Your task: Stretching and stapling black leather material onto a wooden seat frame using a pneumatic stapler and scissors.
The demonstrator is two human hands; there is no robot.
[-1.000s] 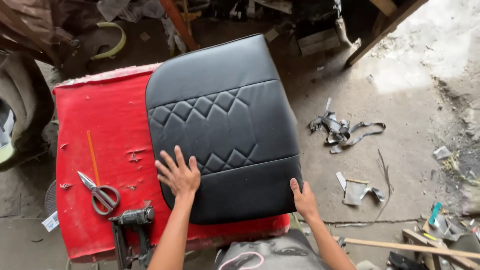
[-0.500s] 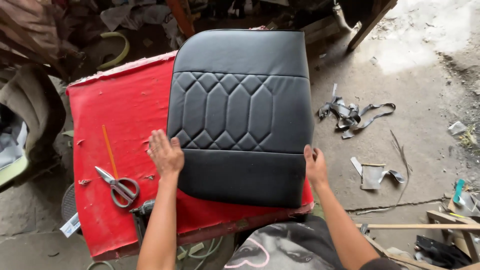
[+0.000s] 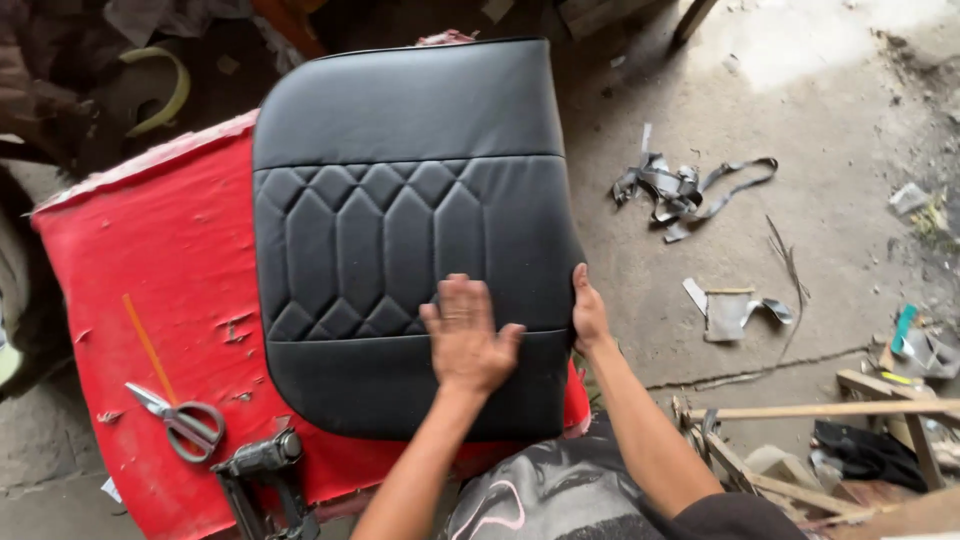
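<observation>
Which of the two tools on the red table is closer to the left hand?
The black staple gun at the table's front edge; the scissors lie farther from the left hand.
</observation>
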